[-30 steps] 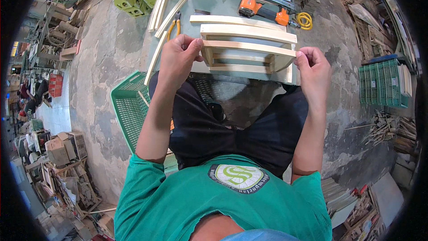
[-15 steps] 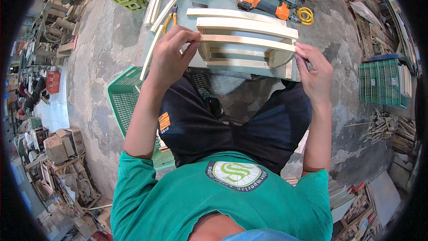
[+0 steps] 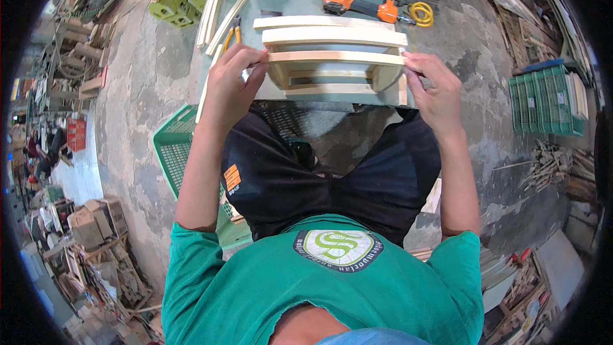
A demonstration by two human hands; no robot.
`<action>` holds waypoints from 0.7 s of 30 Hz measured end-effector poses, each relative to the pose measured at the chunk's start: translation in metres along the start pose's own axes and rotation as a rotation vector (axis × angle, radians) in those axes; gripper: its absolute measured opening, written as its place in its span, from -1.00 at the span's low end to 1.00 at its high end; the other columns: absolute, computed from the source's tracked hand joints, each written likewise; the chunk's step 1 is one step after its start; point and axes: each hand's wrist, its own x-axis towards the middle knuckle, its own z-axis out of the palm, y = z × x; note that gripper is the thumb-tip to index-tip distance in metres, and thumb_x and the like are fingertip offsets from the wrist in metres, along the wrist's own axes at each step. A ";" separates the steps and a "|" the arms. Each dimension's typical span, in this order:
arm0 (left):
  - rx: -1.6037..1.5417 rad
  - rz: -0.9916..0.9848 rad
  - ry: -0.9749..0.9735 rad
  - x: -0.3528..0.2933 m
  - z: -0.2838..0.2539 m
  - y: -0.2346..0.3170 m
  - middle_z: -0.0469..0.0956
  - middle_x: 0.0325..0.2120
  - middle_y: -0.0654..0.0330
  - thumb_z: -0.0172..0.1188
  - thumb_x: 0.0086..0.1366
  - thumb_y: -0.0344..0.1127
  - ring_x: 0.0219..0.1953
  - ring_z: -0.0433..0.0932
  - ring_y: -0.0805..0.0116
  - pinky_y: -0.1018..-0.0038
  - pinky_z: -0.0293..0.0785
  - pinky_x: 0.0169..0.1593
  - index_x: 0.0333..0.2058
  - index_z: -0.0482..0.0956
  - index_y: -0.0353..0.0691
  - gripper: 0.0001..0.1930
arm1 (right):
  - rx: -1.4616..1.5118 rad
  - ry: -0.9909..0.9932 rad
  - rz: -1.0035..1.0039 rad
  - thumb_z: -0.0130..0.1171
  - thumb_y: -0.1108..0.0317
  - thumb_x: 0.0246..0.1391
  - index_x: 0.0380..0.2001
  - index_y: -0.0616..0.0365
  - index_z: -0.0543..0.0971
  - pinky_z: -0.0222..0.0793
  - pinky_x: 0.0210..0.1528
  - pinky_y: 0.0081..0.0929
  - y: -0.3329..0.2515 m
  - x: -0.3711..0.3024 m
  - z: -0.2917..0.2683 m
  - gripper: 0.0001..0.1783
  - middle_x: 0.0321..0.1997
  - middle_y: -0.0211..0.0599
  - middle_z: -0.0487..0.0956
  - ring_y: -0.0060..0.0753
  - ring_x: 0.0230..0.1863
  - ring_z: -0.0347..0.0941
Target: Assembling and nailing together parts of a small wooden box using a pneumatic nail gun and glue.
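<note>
Slat point(image 3: 335, 57), one: across the frame point(image 3: 335, 37), on the bench point(image 3: 294, 3). Left hand point(image 3: 233, 78), right hand point(image 3: 437, 86): on my remote view, each pinches one end. Step, I judge: lining up; next calls for steady ends.

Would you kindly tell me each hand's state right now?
Left hand: closed, holding the left end of a long pale wooden slat.
Right hand: closed, holding that slat's right end.

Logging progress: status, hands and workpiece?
Left hand, right hand holding opposite ends of wooden slat. Slat across wooden frame. Orange nail gun beyond, not obstructing.
</note>
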 end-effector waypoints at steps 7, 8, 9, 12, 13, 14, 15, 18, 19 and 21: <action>0.185 -0.094 0.019 0.013 0.000 0.050 0.65 -0.09 0.03 0.50 0.14 -0.47 0.02 0.67 0.08 0.24 0.60 0.08 -0.02 0.64 -0.24 -0.59 | 0.506 0.152 0.447 0.16 0.67 0.24 0.16 0.22 0.57 0.61 0.09 -0.43 0.002 -0.029 0.018 -0.58 0.11 -0.11 0.69 -0.39 0.09 0.68; 0.182 -0.083 0.008 0.022 0.004 0.058 0.65 -0.09 0.03 0.50 0.14 -0.47 0.02 0.67 0.08 0.24 0.60 0.08 -0.02 0.64 -0.24 -0.59 | 0.503 0.166 0.456 0.16 0.67 0.24 0.16 0.22 0.57 0.61 0.09 -0.43 0.003 -0.034 0.022 -0.58 0.11 -0.11 0.69 -0.39 0.09 0.68; 0.137 0.038 -0.023 0.031 0.011 0.066 0.65 -0.07 0.03 0.50 0.14 -0.47 0.03 0.66 0.04 0.24 0.59 0.08 -0.02 0.64 -0.23 -0.59 | 0.612 0.218 0.472 0.15 0.67 0.25 0.18 0.25 0.53 0.59 0.13 -0.43 0.002 -0.037 0.025 -0.57 0.14 -0.08 0.68 -0.36 0.11 0.67; 0.122 0.166 -0.101 0.052 0.034 0.091 0.64 0.02 0.01 0.50 0.13 -0.45 0.06 0.65 -0.05 0.18 0.59 0.11 -0.03 0.65 -0.21 -0.60 | 0.778 0.286 0.497 0.11 0.67 0.29 0.24 0.31 0.45 0.53 0.23 -0.42 -0.006 -0.039 0.034 -0.55 0.18 -0.01 0.64 -0.29 0.17 0.64; 0.103 0.198 -0.145 0.060 0.048 0.096 0.63 0.04 0.01 0.51 0.13 -0.42 0.08 0.64 -0.07 0.16 0.58 0.13 -0.05 0.65 -0.22 -0.61 | 0.801 0.318 0.498 0.10 0.67 0.29 0.24 0.32 0.44 0.53 0.23 -0.42 -0.006 -0.041 0.036 -0.55 0.18 0.00 0.64 -0.29 0.17 0.64; 0.089 0.226 -0.193 0.066 0.060 0.101 0.63 0.07 0.01 0.52 0.12 -0.40 0.09 0.63 -0.08 0.14 0.57 0.14 -0.06 0.65 -0.22 -0.61 | 0.830 0.348 0.501 0.10 0.67 0.30 0.24 0.32 0.44 0.53 0.22 -0.42 -0.007 -0.043 0.039 -0.55 0.18 0.01 0.64 -0.30 0.17 0.64; 0.093 0.232 -0.209 0.073 0.071 0.106 0.63 0.07 0.01 0.52 0.12 -0.40 0.09 0.63 -0.08 0.14 0.57 0.14 -0.06 0.65 -0.22 -0.61 | 0.857 0.361 0.499 0.10 0.65 0.32 0.25 0.33 0.43 0.53 0.23 -0.42 -0.007 -0.044 0.041 -0.55 0.18 0.02 0.64 -0.31 0.19 0.62; 0.096 0.291 -0.207 0.082 0.098 0.117 0.60 0.03 0.04 0.52 0.09 -0.32 0.04 0.61 -0.04 0.09 0.48 0.19 -0.20 0.63 -0.22 -0.68 | 0.858 0.370 0.501 0.10 0.63 0.33 0.26 0.33 0.43 0.53 0.24 -0.40 -0.013 -0.047 0.046 -0.56 0.18 0.01 0.64 -0.33 0.20 0.61; 0.119 0.297 -0.205 0.084 0.106 0.118 0.60 0.02 0.06 0.51 0.07 -0.32 0.04 0.61 -0.03 0.10 0.47 0.20 -0.22 0.62 -0.22 -0.68 | 0.868 0.363 0.499 0.11 0.61 0.34 0.26 0.33 0.42 0.53 0.25 -0.40 -0.015 -0.048 0.045 -0.56 0.18 -0.01 0.64 -0.34 0.19 0.61; 0.142 0.304 -0.214 0.087 0.117 0.117 0.59 0.01 0.07 0.51 0.06 -0.32 0.04 0.60 -0.03 0.10 0.46 0.20 -0.24 0.61 -0.22 -0.69 | 0.879 0.365 0.499 0.12 0.59 0.35 0.26 0.33 0.42 0.52 0.26 -0.39 -0.014 -0.049 0.046 -0.56 0.18 -0.01 0.64 -0.34 0.19 0.61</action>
